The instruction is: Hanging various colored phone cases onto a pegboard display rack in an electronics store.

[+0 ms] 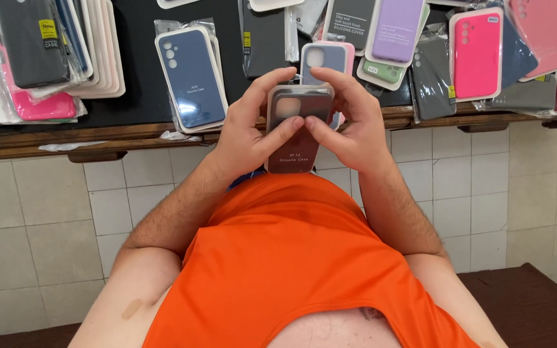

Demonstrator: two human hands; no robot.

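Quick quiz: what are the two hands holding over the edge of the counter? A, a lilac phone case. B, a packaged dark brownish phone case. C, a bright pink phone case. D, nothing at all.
B: the left hand and right hand both grip a packaged dark phone case, thumbs pressed on its front.

Single head view, steep downward, close over counter edge.

Packaged phone cases crowd the counter; a bare dark strip lies between the blue case and the pink case, passable.
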